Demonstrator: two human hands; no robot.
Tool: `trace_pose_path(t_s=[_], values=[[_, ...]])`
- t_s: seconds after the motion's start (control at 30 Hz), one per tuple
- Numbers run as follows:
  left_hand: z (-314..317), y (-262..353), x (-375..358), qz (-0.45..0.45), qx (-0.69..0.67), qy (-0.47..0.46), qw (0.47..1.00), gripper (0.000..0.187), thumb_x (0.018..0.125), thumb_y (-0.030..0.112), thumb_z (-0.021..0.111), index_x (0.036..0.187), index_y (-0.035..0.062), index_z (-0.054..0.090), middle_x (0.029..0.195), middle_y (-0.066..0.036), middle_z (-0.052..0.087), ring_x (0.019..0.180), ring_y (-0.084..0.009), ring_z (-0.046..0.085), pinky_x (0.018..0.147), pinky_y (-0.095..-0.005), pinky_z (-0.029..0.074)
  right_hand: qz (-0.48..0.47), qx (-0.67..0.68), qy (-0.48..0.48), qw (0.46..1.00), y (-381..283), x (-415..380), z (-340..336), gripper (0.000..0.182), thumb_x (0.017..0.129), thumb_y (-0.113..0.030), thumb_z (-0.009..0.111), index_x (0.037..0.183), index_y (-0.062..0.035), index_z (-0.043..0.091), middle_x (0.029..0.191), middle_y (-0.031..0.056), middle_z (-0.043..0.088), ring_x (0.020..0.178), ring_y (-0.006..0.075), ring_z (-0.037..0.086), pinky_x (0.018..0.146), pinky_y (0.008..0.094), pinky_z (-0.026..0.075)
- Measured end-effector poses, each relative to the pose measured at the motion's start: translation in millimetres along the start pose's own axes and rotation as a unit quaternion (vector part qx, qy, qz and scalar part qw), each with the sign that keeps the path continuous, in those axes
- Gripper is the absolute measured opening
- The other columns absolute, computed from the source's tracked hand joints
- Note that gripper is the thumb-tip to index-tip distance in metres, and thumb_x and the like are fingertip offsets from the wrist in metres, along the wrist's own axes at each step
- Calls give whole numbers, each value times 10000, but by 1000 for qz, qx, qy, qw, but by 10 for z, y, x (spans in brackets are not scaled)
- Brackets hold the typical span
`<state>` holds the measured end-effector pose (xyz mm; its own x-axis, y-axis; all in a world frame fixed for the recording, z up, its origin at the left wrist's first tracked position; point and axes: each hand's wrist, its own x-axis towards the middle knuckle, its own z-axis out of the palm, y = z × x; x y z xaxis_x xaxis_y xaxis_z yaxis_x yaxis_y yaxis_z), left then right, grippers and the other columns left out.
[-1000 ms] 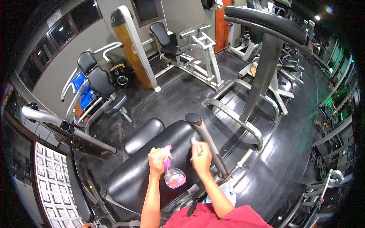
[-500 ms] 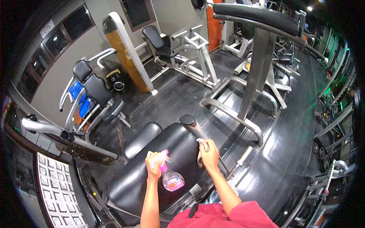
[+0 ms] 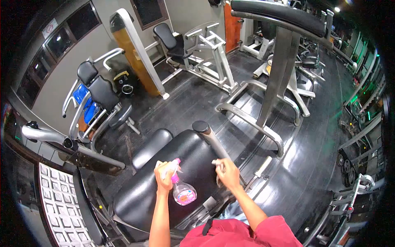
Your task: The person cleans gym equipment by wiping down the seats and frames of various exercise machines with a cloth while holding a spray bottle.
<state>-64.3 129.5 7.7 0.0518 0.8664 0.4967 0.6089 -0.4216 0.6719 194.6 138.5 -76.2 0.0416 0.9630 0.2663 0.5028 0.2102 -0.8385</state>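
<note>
My left hand (image 3: 164, 176) is wrapped round the neck of a clear spray bottle (image 3: 184, 193) with a pink trigger head and a pink label. The bottle hangs over a black padded bench (image 3: 144, 193) of a gym machine. In my right hand (image 3: 228, 173) is a crumpled pale cloth (image 3: 218, 164), gripped between the closed fingers, with part of it hanging below. That hand is near the right side of the pad, beside a metal post with a black cap (image 3: 201, 126).
A smaller black roller pad (image 3: 153, 149) lies just beyond the bench. Ahead left stands a seated machine (image 3: 105, 94); a tall steel frame (image 3: 276, 78) rises ahead right. A framed panel (image 3: 61, 206) is at the lower left. Black rubber flooring (image 3: 181, 107) runs between the machines.
My right hand has moved slightly down, toward my body, with the cloth. The left hand and spray bottle have shifted a little to the left. The view has tilted slightly.
</note>
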Motion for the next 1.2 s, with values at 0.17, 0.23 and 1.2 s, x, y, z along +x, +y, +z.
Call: trace_pose_path(t_s=[0.17,0.23,1.2], values=[[3,-26,2,-23,-4,-7,1000,471,853,420,442,920,57,735,687,-61,683,568,-218,540,660,-353,342,96,7,58,994,-142,181,61,169,869,-194,632,971,-59,614,937,156,666,873,357,651,741,428,502],[9,-52,-8,-5,4,-3,1000,432,868,366,437,936,59,734,688,-53,685,589,-210,576,665,-345,356,68,18,91,993,-148,16,175,158,855,-155,649,974,-57,614,906,151,641,821,356,635,733,424,495],[386,275,-385,85,192,-65,976,243,807,377,571,794,193,730,580,9,529,575,-196,395,704,-369,275,-18,-42,-85,995,201,-711,93,208,835,-183,634,1025,-100,619,945,89,603,889,299,628,734,415,513]])
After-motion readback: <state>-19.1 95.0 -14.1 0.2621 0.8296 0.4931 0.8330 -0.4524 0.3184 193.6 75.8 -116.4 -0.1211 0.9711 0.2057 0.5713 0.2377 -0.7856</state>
